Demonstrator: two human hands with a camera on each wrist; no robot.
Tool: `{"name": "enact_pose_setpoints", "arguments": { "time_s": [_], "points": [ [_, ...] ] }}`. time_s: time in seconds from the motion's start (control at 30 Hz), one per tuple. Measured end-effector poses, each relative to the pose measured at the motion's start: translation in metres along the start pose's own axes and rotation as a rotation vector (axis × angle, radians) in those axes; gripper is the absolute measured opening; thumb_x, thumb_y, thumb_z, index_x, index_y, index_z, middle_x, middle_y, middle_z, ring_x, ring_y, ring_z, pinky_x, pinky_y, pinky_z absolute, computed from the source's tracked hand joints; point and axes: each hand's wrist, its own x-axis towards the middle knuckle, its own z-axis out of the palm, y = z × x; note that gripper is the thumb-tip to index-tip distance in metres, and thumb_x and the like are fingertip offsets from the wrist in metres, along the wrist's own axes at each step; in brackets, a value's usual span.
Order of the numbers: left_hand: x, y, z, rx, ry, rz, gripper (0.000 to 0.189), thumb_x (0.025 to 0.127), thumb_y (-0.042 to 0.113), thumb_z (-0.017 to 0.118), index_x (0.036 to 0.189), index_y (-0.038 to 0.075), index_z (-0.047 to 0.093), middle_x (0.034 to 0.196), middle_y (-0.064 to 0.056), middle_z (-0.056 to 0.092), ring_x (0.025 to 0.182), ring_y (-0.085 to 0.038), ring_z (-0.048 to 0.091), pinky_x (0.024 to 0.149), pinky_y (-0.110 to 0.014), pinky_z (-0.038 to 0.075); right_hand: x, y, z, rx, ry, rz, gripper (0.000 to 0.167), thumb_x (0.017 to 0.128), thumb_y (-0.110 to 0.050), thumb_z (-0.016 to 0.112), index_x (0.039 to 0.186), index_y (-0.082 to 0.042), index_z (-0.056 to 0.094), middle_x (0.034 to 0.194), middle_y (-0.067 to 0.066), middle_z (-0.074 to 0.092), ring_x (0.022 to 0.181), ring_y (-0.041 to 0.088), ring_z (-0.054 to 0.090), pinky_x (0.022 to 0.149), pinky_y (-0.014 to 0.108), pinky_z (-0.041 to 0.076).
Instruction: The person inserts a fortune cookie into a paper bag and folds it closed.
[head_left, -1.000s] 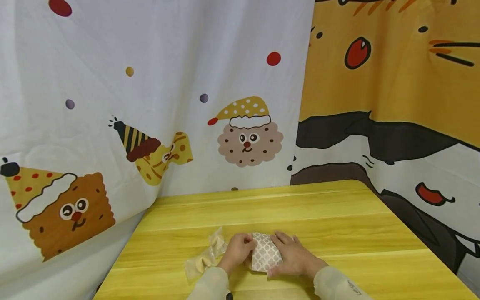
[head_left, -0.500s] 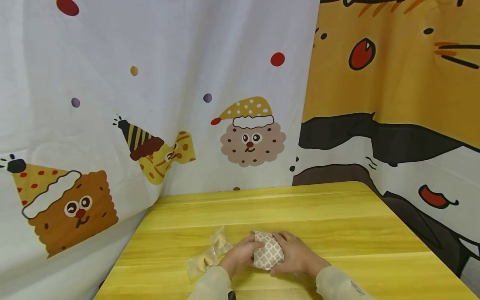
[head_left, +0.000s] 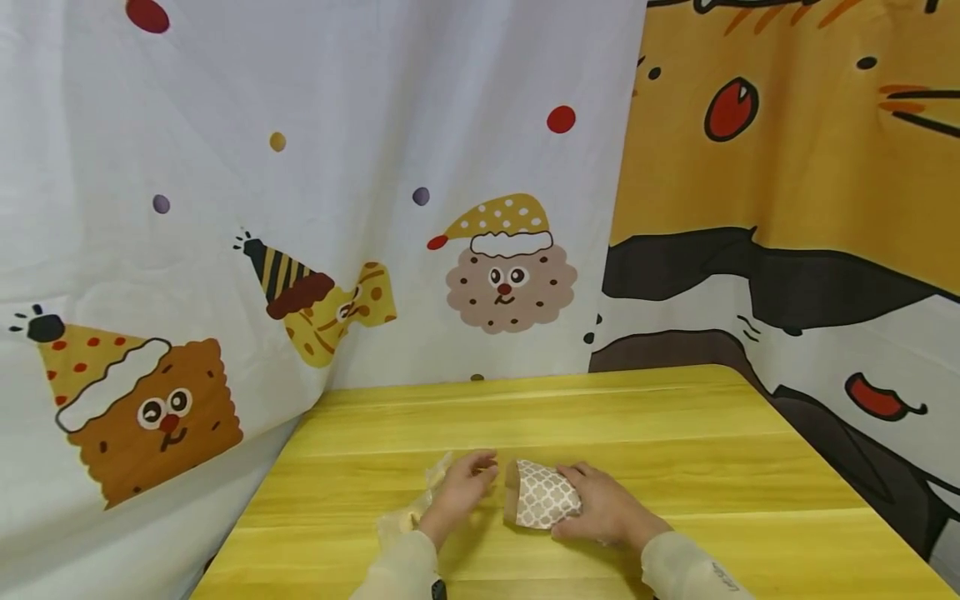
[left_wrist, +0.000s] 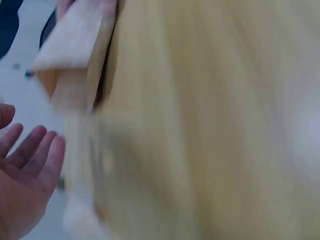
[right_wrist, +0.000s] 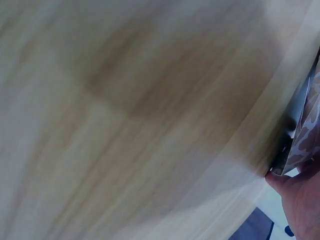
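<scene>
A small paper bag [head_left: 547, 497] with a white lattice pattern lies on its side on the table in the head view. Its brown-lined mouth gapes toward the left hand. My right hand [head_left: 606, 507] holds the bag by its closed end, thumb near and fingers over the far side. My left hand [head_left: 459, 493] is apart from the bag, left of its mouth, with nothing in it; its fingers are loosely extended in the left wrist view. Beneath and beside that hand lie clear-wrapped tan cookies [head_left: 397, 523], partly covered by the hand and wrist.
The yellow wood-grain table [head_left: 675, 433] runs back to a printed white curtain [head_left: 360, 167]. An orange and black printed curtain [head_left: 690, 183] hangs along the right side. The wrist views are blurred.
My left hand has let go of the bag and moved left over the wrapped cookies. The bag has turned so its mouth faces left, still held by my right hand.
</scene>
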Motion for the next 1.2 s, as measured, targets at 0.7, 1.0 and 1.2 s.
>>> {"name": "enact_pose_setpoints", "arguments": {
  "time_s": [0.7, 1.0, 1.2],
  "points": [
    [0.000, -0.025, -0.078, 0.485, -0.041, -0.048, 0.057, 0.093, 0.015, 0.070, 0.142, -0.006, 0.047, 0.129, -0.028, 0.058, 0.115, -0.044, 0.057, 0.091, -0.056, 0.049, 0.000, 0.002, -0.001, 0.018, -0.034, 0.019, 0.110, 0.064, -0.074, 0.075, 0.148, -0.009, 0.045, 0.143, 0.022, 0.045, 0.126, 0.045, 0.047, 0.100, 0.064, 0.039],
    [0.011, -0.017, -0.061, 0.247, 0.214, -0.066, 0.044, 0.095, 0.013, 0.068, 0.134, -0.003, 0.054, 0.115, -0.015, 0.060, 0.105, -0.031, 0.060, 0.081, -0.042, 0.054, -0.002, -0.001, -0.002, 0.041, -0.040, 0.029, 0.110, 0.065, -0.074, 0.074, 0.149, -0.009, 0.044, 0.145, 0.022, 0.044, 0.128, 0.045, 0.045, 0.101, 0.065, 0.038],
    [0.009, -0.011, -0.043, 0.020, 0.295, -0.126, 0.038, 0.091, 0.010, 0.070, 0.124, -0.004, 0.058, 0.103, -0.012, 0.060, 0.090, -0.021, 0.058, 0.074, -0.033, 0.051, -0.002, 0.001, -0.003, 0.049, -0.041, 0.037, 0.111, 0.066, -0.075, 0.074, 0.150, -0.009, 0.043, 0.146, 0.022, 0.043, 0.128, 0.046, 0.044, 0.099, 0.065, 0.039]
  ]
}}
